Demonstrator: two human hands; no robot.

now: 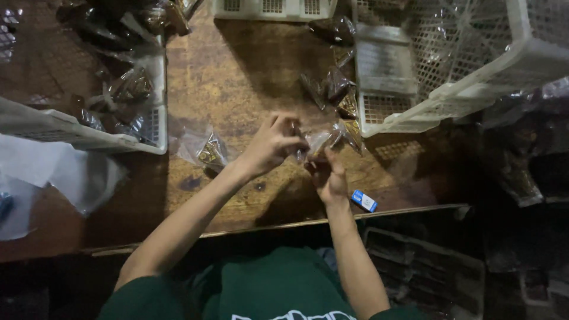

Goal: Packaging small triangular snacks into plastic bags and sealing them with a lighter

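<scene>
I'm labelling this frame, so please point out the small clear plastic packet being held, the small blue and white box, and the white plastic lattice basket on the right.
Small clear plastic packet [320, 142], head view, crinkled middle.
Small blue and white box [364, 201], head view, top face.
White plastic lattice basket [474, 89], head view, near rim.

Packet [323, 142] between both hands, crates left [89, 133] and right [474, 77], perhaps a lighter [364, 201] near table edge

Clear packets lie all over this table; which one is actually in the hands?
The crinkled clear packet pinched between left hand and right hand; the others lie untouched.
</scene>
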